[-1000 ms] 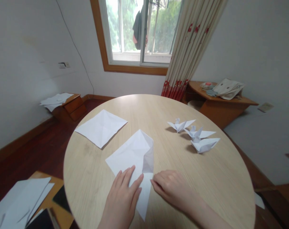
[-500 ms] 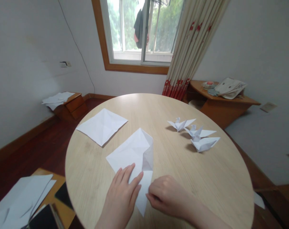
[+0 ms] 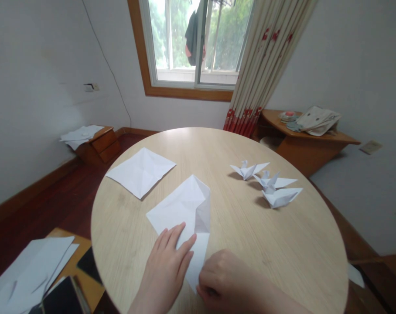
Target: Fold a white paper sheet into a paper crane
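Note:
A partly folded white sheet of paper [image 3: 175,207] lies on the round table, its right side turned over in a fold that stands a little raised near the middle. My left hand [image 3: 170,257] rests flat on the lower part of the sheet, fingers apart. Curled into a fist, my right hand [image 3: 217,279] touches the sheet's right folded edge close to its near tip, and covers part of that edge. Its fingertips are partly hidden; no object shows in them. A second white sheet [image 3: 141,172], creased and spread out, lies farther left.
Three folded paper cranes [image 3: 281,197] stand at the right of the table [image 3: 244,226]. Lower left, a stool or low surface holds paper sheets [image 3: 28,266] and a dark notebook [image 3: 65,296]. A wooden desk [image 3: 309,146] stands behind at right, beside the curtain [image 3: 266,65].
My right hand has slid toward me along the folded edge, down to the sheet's near tip. My left hand stays in place on the sheet. The view has shifted slightly.

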Demonstrator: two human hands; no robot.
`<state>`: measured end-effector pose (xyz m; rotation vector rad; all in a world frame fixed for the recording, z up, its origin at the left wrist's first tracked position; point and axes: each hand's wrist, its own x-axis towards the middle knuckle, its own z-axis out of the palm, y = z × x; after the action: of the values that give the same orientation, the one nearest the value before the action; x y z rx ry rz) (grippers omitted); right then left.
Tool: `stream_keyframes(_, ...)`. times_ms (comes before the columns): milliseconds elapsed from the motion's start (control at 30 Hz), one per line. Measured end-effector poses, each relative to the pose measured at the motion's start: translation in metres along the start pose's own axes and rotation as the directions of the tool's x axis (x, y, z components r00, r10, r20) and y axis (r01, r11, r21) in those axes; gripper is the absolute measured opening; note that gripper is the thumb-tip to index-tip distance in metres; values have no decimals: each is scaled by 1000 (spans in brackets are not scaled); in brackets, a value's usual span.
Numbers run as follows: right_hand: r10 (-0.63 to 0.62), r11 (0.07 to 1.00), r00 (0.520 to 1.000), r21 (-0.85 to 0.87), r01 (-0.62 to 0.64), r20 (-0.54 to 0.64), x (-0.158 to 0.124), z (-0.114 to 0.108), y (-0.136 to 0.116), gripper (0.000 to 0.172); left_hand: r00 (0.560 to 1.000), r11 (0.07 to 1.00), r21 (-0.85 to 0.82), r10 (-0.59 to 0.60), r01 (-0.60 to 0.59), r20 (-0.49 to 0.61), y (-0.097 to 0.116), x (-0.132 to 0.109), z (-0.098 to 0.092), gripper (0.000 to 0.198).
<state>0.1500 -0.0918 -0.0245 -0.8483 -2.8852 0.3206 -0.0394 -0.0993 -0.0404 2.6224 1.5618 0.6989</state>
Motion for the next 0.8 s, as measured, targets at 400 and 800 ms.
stream_keyframes(400, -12, 999, 983, 37, 19, -185, -3, 0, 8, 21, 999, 998, 56, 34, -32, -30, 0, -1, 2, 36)
stream_keyframes(800, 69, 997, 889, 63, -45, -453, -6, -24, 24, 22, 995, 987, 123, 100, -102, 23, 1, -1, -2, 41)
